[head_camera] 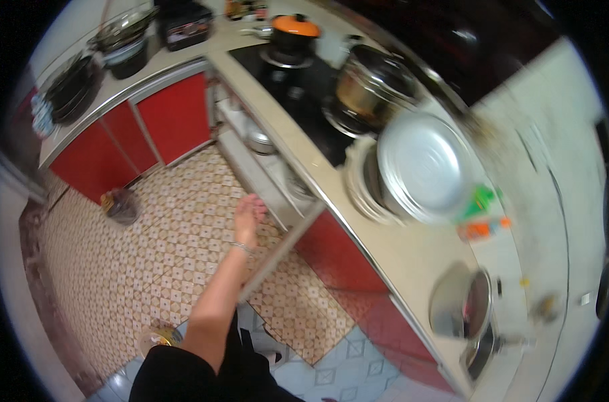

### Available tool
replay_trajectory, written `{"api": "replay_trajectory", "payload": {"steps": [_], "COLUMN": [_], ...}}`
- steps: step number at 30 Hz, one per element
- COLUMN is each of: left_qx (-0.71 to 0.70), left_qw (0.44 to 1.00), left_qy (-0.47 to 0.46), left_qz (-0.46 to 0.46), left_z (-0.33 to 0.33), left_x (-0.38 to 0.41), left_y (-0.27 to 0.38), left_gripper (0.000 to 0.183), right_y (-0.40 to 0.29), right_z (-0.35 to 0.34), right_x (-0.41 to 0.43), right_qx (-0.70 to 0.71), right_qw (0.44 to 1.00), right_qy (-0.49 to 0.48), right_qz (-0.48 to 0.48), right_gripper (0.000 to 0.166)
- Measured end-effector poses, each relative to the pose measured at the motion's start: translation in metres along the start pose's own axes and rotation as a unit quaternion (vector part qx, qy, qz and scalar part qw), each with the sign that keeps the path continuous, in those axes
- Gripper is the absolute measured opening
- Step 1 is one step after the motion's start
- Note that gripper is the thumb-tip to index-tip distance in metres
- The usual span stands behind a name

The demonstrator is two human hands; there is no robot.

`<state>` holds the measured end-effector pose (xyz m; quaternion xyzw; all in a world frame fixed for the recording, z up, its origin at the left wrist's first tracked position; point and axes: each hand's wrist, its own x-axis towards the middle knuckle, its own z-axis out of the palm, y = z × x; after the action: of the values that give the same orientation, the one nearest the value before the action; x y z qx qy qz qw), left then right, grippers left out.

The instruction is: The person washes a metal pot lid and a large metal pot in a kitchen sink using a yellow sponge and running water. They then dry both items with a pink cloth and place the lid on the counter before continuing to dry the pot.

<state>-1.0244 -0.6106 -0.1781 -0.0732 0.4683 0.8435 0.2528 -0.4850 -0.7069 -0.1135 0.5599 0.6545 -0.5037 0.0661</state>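
My left hand (249, 213) reaches forward, slightly blurred, with a bracelet on its wrist. Its fingers are somewhat apart and I see nothing held in them. Just beyond them is an open base cabinet (257, 178) below the cooktop, with pale shelves inside. A metal pot (260, 142) sits on a shelf, and blurred metal ware (298, 187) lies nearer me. The cabinet's swung-out door (284, 251), seen edge-on, stands to the right of my wrist. My right hand is out of view.
The black cooktop (297, 95) holds an orange-lidded pot (294, 37) and a large glass-lidded pot (375, 88). A big metal basin (425, 166) leans on the counter; a steel pot (450, 306) stands nearer. A bag (121, 206) and a container (159, 337) sit on the floor.
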Motion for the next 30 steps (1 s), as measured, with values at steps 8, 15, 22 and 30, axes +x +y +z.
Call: {"api": "replay_trajectory", "payload": {"steps": [8, 15, 22, 30], "left_qx": [0.141, 0.252, 0.354, 0.377], "left_qw": [0.957, 0.882, 0.767, 0.756], "left_qy": [-0.248, -0.390, -0.462, -0.363], "left_qz": [-0.061, -0.076, 0.269, 0.393], "left_z": [0.096, 0.204, 0.303, 0.382], "left_x": [-0.236, -0.352, -0.400, -0.407], "left_y": [-0.068, -0.123, -0.178, -0.249], "left_gripper": [0.026, 0.025, 0.027, 0.028], "right_y": [0.119, 0.125, 0.076, 0.007], "right_z": [-0.100, -0.222, -0.380, -0.528], "right_x": [-0.070, -0.096, -0.028, 0.170], "right_qx": [0.059, 0.088, 0.026, -0.237], "right_qw": [0.982, 0.906, 0.861, 0.857], "right_qy": [0.166, 0.384, 0.415, 0.246], "right_qz": [-0.072, -0.155, -0.291, -0.386], "right_gripper": [0.024, 0.024, 0.029, 0.035]}}
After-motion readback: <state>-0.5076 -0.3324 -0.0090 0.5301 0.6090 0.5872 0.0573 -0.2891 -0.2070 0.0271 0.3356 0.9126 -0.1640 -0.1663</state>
